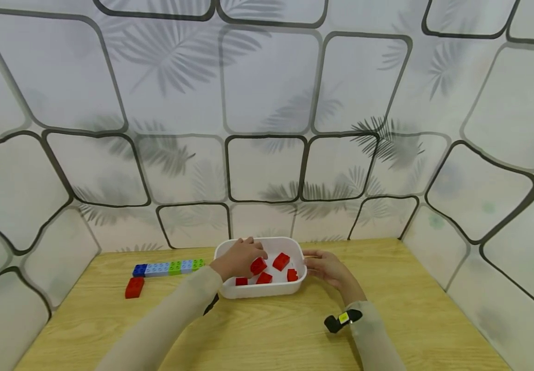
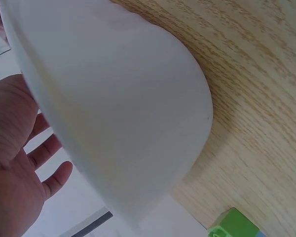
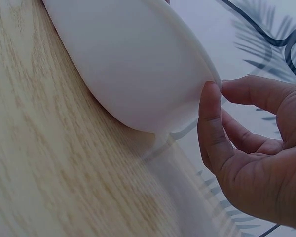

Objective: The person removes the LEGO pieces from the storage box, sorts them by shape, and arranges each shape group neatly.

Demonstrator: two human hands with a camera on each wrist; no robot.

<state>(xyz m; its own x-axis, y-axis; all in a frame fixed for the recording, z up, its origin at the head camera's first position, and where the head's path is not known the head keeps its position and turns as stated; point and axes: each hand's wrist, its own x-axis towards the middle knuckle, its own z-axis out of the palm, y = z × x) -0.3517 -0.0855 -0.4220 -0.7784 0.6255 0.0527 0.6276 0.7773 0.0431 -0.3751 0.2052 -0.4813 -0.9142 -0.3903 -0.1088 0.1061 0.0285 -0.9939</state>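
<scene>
A white plastic tub with several red toy bricks in it stands near the back of the table. My left hand reaches over its left side, fingers down inside, right by a red brick. In the left wrist view, the tub wall hides the thumb and index tips; the other fingers look loosely bent. Whether they grip a brick is hidden. At the tub's right end, my right hand pinches the rim between thumb and index finger.
Left of the tub lies a row of joined bricks in dark blue, light blue and green. A single red brick lies just in front of the row's left end. Patterned curtain surrounds the wooden table at the back and sides.
</scene>
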